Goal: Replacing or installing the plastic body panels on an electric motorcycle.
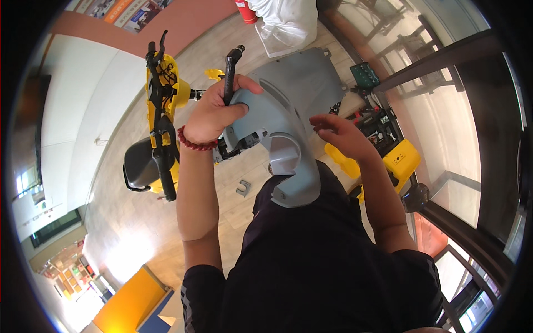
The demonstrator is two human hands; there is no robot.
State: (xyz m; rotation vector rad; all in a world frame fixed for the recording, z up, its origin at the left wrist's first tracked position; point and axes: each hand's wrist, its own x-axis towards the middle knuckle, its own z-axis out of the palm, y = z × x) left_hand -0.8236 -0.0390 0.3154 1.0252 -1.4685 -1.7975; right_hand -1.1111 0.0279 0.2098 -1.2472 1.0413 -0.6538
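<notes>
My left hand (215,114), a red bead bracelet at its wrist, grips the upper left edge of a curved grey-blue plastic body panel (305,183) with a rounded recess. A black handlebar grip (230,75) rises just beyond its fingers, and some metal hardware (247,143) shows below. The panel's lower end is over my dark-clad legs. My right hand (340,134) is to the right of the panel, fingers apart and loosely bent, holding nothing. A larger grey plastic piece (311,77) lies behind the panel.
A yellow-and-black scooter (175,94) stands left. Yellow scooter parts (401,161) and a green case (365,75) are right, beside glazed partitions. A white-covered object (283,25) and red cylinder (244,10) are ahead. A small grey part (242,192) lies on the floor (216,233).
</notes>
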